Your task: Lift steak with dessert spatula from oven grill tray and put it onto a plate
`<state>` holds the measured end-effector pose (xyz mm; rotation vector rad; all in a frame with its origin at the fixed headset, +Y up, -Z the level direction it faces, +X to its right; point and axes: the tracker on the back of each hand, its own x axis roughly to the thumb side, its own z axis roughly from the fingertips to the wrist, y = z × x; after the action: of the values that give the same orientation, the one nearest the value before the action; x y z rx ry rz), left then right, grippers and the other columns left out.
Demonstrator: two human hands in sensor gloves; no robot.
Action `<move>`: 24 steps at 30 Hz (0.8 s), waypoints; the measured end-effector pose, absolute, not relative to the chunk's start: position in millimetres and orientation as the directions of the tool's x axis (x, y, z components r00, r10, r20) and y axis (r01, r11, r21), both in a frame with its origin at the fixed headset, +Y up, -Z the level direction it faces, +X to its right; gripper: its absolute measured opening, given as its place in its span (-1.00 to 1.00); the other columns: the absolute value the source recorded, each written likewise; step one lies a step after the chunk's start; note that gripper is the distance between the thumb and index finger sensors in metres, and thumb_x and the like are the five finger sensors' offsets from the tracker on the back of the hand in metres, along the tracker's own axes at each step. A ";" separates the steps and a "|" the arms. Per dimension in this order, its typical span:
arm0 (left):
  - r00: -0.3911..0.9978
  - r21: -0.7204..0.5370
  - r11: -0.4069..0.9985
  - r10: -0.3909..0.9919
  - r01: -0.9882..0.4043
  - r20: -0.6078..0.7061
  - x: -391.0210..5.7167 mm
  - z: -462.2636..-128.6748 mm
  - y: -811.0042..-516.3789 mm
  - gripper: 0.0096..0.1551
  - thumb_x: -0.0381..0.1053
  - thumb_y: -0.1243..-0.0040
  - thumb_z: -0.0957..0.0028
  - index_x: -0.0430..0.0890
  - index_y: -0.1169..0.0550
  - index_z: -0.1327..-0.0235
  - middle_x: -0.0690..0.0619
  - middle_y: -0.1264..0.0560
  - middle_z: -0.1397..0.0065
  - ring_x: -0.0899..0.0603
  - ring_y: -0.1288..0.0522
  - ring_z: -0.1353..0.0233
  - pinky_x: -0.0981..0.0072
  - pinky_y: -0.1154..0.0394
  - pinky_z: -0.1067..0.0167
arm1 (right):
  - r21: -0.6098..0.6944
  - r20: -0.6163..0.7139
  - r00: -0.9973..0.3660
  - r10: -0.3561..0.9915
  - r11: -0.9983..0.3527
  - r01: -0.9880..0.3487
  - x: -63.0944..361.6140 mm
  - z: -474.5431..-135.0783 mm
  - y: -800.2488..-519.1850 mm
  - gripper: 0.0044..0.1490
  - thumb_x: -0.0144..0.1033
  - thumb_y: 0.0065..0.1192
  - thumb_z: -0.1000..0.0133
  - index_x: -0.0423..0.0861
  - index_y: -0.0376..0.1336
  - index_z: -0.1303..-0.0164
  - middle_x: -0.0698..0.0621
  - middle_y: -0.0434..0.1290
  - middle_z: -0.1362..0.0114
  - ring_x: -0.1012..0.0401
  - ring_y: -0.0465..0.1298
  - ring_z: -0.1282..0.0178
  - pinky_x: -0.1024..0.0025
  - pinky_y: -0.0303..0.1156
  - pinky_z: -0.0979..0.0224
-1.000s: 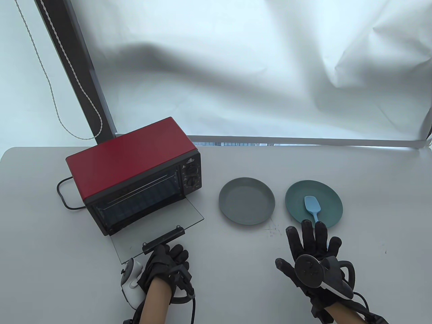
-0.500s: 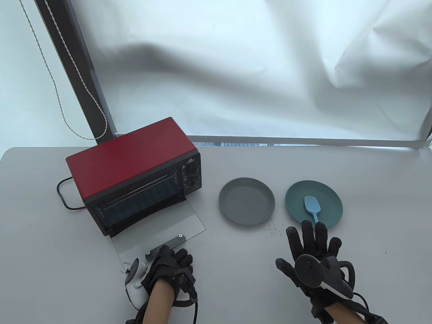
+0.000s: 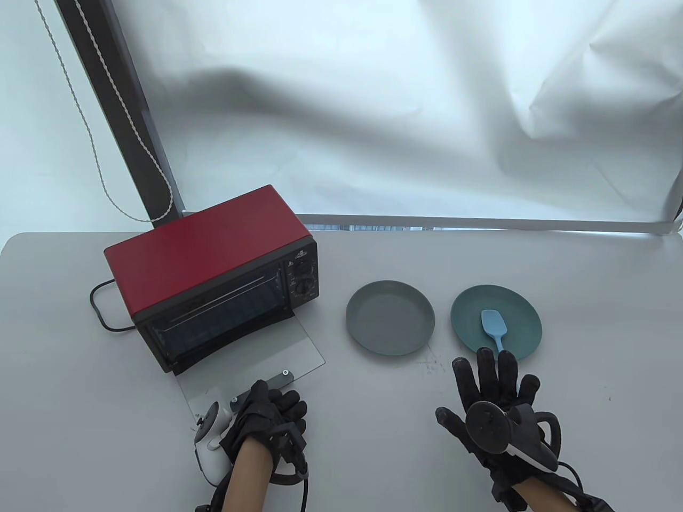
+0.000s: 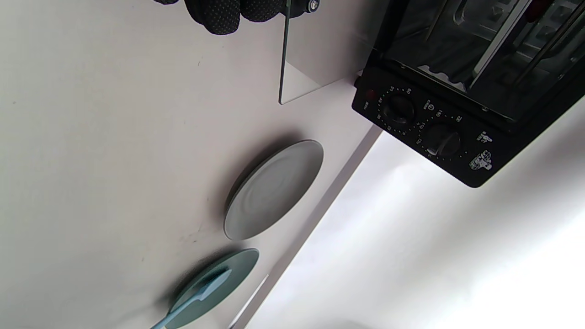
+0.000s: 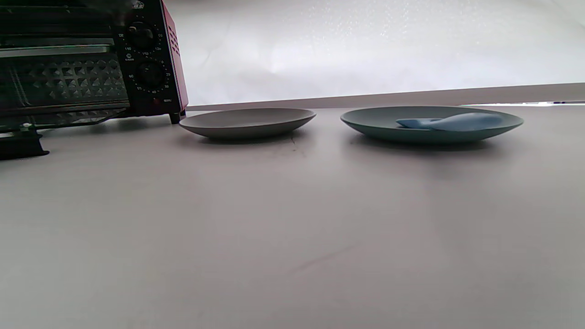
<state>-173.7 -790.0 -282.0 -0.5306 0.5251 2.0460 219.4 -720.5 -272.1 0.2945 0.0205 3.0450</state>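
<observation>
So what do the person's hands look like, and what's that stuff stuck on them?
Both the left hand and the right hand wear black sensor gloves with dotted grip fingers. A white-and-black tracker is strapped to the left, a round dark grey disc-shaped tracker to the right. Black cables loop off the wrists. Forearms are bare, no sleeves.

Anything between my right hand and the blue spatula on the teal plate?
Nothing visible. The right hand lies flat on the table just short of the teal plate, and the spatula lies on it with its handle pointing toward the fingertips. The grey plate sits clear, off to the left.
</observation>
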 end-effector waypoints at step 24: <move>-0.622 0.267 -0.562 0.728 -0.783 -0.290 -250.9 -327.7 -744.8 -0.25 0.23 0.53 -0.45 -0.11 0.24 -0.75 -0.26 0.03 -0.74 -0.40 -0.10 -0.67 -0.35 -0.08 -0.51 | 0.059 0.153 -0.984 0.089 -0.995 -0.081 221.5 -276.4 -722.7 0.14 0.36 -0.14 -0.35 -0.01 -0.53 -0.75 -0.39 -0.64 -0.77 -0.45 -0.53 -0.70 -0.66 -0.44 -0.45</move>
<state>-250.9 -744.8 -327.7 -0.1834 0.4678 2.1989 221.5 -722.7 -276.4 0.2390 0.0808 3.0459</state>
